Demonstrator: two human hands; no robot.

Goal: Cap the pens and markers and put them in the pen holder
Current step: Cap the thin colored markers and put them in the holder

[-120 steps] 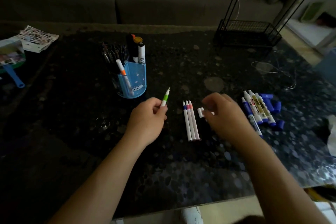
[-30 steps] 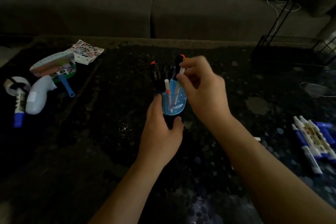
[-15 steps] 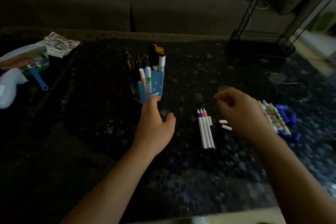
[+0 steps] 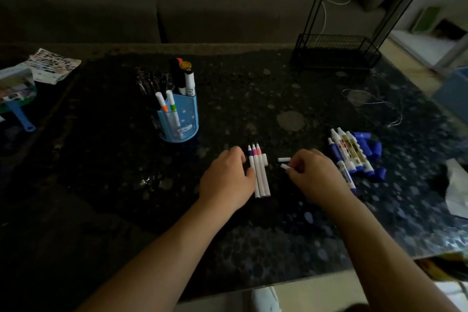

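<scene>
A blue pen holder point(image 4: 183, 119) stands left of centre on the dark table, with an orange-banded and a green-banded white pen and several markers upright in it. Three thin white pens point(image 4: 260, 172) lie uncapped side by side in the middle. My left hand point(image 4: 225, 180) rests at their left edge, thumb and fingertips touching the leftmost pen. My right hand point(image 4: 314, 172) pinches a small white cap point(image 4: 285, 166) at its fingertips. A second white cap point(image 4: 284, 159) lies just above it, a third white cap point(image 4: 265, 159) beside the pens. Several blue-and-white markers point(image 4: 348, 157) lie uncapped at the right with loose blue caps point(image 4: 367, 145).
A black wire rack point(image 4: 336, 52) stands at the back right, with a thin cord point(image 4: 379, 106) trailing on the table. Papers and a blue-handled fan point(image 4: 17, 99) lie at the far left. A grey sofa point(image 4: 202, 0) runs behind the table. The table's front edge is near my forearms.
My left hand has left the pen holder and moved right to the three white pens. My right hand has come down onto a white cap and pinches it.
</scene>
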